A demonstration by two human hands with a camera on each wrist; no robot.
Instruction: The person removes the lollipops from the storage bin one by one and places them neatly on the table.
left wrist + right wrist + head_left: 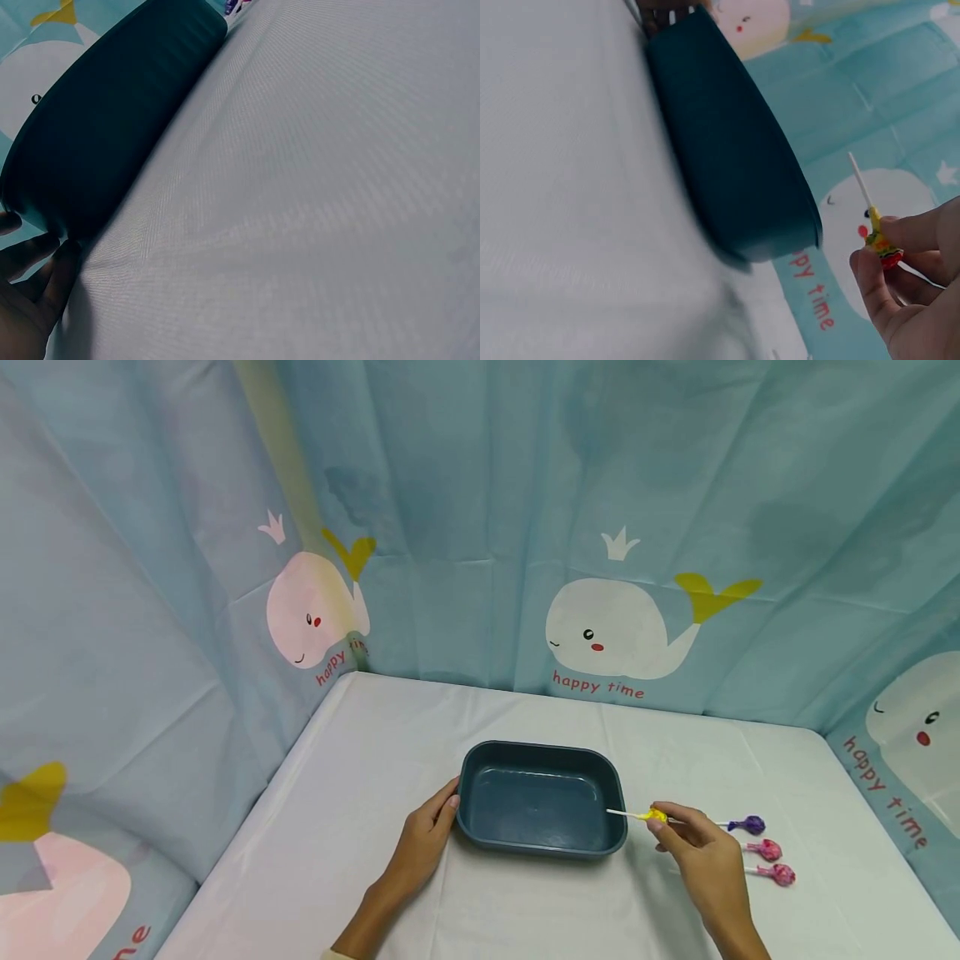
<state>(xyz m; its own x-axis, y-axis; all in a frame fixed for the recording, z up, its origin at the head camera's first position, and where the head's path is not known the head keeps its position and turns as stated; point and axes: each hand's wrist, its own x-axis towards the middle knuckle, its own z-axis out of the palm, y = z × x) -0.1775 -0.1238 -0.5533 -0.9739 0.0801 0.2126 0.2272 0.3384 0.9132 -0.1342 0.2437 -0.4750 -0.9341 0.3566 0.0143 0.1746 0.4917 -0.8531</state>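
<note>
A yellow-wrapped lollipop is pinched by its candy end between the thumb and fingers of my right hand. Its white stick points left, over the right rim of a dark blue-grey plastic basin. In the right wrist view the lollipop shows red and green on its wrapper. My left hand touches the basin's left end with fingers and thumb; in the left wrist view, fingertips meet the basin's outer wall. Nothing lies inside the basin.
Right of my right hand lie a purple lollipop and two pink ones, the upper and the lower, sticks pointing left. A white cloth covers the table. Blue curtains printed with whales stand behind and at the sides.
</note>
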